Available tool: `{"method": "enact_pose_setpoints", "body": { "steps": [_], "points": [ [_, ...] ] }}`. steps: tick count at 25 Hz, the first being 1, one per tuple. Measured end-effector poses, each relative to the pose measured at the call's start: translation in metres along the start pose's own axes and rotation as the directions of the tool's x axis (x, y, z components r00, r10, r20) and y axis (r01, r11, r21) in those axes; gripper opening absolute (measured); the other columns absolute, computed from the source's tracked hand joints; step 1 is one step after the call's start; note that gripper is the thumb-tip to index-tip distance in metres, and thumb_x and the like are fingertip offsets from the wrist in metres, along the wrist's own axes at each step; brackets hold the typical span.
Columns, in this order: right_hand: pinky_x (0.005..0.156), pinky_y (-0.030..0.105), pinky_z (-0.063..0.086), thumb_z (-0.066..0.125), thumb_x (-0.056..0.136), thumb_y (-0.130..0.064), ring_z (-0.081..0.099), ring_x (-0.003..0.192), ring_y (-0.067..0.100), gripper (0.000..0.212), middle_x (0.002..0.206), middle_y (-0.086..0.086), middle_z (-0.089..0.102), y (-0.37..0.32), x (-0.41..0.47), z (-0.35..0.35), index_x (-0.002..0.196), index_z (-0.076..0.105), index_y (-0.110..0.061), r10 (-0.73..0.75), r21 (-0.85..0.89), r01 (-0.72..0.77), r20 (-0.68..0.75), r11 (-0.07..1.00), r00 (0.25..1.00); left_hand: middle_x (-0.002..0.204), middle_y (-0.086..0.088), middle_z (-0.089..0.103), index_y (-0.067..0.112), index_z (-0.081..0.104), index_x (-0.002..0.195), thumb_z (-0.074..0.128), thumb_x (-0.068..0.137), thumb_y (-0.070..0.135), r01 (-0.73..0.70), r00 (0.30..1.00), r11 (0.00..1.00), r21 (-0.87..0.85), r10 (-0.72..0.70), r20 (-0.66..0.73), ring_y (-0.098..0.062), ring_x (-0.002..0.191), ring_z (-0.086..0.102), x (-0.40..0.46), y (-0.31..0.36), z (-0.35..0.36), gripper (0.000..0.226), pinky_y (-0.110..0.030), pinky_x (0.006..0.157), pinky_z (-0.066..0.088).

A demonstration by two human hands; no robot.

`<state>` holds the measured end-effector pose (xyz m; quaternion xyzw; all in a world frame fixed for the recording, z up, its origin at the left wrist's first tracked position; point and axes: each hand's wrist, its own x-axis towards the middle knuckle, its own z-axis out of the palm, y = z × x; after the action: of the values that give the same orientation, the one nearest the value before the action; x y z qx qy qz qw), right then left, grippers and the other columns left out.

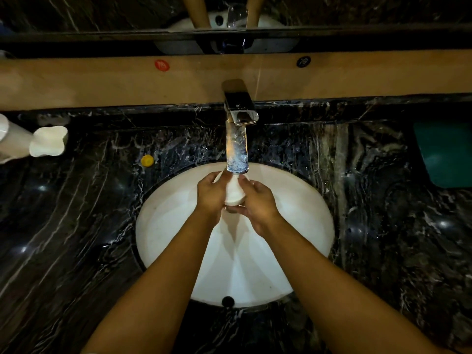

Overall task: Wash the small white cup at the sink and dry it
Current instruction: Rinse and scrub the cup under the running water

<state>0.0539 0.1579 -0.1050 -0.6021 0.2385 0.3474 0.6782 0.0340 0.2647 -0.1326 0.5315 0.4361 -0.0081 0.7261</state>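
A dark, white-veined marble countertop (76, 213) fills most of the view, and set into it is an oval white sink basin (163, 226) with a dark overflow hole near its front edge. A tan backsplash ledge (102, 80) runs along the back, carrying a red hot-water sticker (162, 65) and a dark cold-water sticker (303, 61). At far right lies a green object (447, 154), too cropped to name; at far left stand a tall white container and, beside it, a wavy-rimmed cream cup (48, 141). The chrome faucet (238, 123) reaches out over the basin, its tip directly above the hands; I cannot tell whether water is running. Beneath the spout, the small white cup (234, 194) is held on its side over the middle of the basin, mouth away from the person. The left hand (210, 196) wraps its fingers round the cup's left side, and the right hand (256, 204) curls round its right side and base, so both hold it snugly. A small yellow cap (147, 160) sits on the counter just left of the basin. The main risk, as I judge it, is slippage: wet glazed ceramic turned between wet fingers could slide free and chip against the hard basin. The rim is also close under the spout and could knock it if lifted.
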Motion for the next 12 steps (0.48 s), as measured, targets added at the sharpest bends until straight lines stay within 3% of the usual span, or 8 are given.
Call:
{"method": "enact_pose_setpoints", "body": {
  "steps": [2,4,7,9,11,12],
  "points": [
    [0.085,0.054,0.062,0.056,0.103,-0.032,0.074,0.097,0.035,0.03,0.109,0.018,0.075,0.001,0.001,0.001,0.112,0.065,-0.005,-0.044,-0.052,0.045,0.024,0.998,0.999,0.095,-0.008,0.076,0.011,0.07,0.105,0.058,0.1,0.04,-0.043,0.993,0.984,0.175,0.062,-0.1,-0.028,0.089,0.073,-0.004,0.0,0.006,0.032,-0.041,0.078,0.06],
    [0.087,0.055,0.061,0.059,0.102,-0.029,0.073,0.094,0.033,0.022,0.106,0.018,0.074,0.003,-0.001,0.004,0.105,0.064,-0.008,-0.116,-0.171,0.126,0.07,0.977,0.991,0.104,-0.012,0.075,0.013,0.069,0.11,0.042,0.101,0.046,0.009,0.992,0.971,0.237,0.021,-0.127,-0.029,0.096,0.071,-0.008,0.003,0.009,0.043,-0.045,0.086,0.058],
    [0.087,0.053,0.06,0.063,0.099,-0.027,0.07,0.096,0.033,0.016,0.102,0.016,0.072,0.009,-0.007,0.002,0.103,0.063,-0.011,-0.267,-0.431,0.296,0.129,0.852,0.955,0.079,0.0,0.076,0.028,0.076,0.077,0.044,0.093,0.051,0.199,0.975,0.978,0.065,-0.204,0.093,-0.017,0.081,0.071,-0.007,0.008,0.007,0.043,-0.035,0.076,0.051],
    [0.076,0.035,0.059,0.063,0.098,-0.028,0.069,0.091,0.019,0.011,0.1,0.01,0.07,0.013,-0.007,-0.008,0.1,0.065,-0.016,-0.366,-0.497,0.401,0.171,0.77,0.915,0.065,0.001,0.063,0.027,0.072,0.064,0.054,0.088,0.048,0.246,0.948,0.968,-0.046,-0.23,0.218,-0.016,0.068,0.061,-0.004,0.008,0.004,0.036,-0.034,0.07,0.042],
    [0.065,0.01,0.05,0.06,0.101,-0.025,0.065,0.087,-0.006,0.007,0.108,0.005,0.064,0.015,-0.01,-0.017,0.101,0.067,-0.024,-0.406,-0.445,0.449,0.194,0.775,0.893,0.071,-0.003,0.058,0.022,0.071,0.069,0.056,0.082,0.041,0.276,0.93,0.95,-0.142,-0.227,0.288,-0.02,0.07,0.054,-0.001,0.01,0.002,0.027,-0.036,0.069,0.04],
    [0.064,0.004,0.048,0.059,0.101,-0.022,0.062,0.088,-0.013,0.009,0.113,0.004,0.06,0.017,-0.011,-0.019,0.102,0.068,-0.023,-0.408,-0.418,0.448,0.187,0.79,0.894,0.075,-0.006,0.06,0.018,0.073,0.074,0.053,0.079,0.036,0.294,0.924,0.937,-0.189,-0.229,0.306,-0.021,0.073,0.055,0.0,0.011,0.002,0.027,-0.036,0.072,0.042]
  ]
}}
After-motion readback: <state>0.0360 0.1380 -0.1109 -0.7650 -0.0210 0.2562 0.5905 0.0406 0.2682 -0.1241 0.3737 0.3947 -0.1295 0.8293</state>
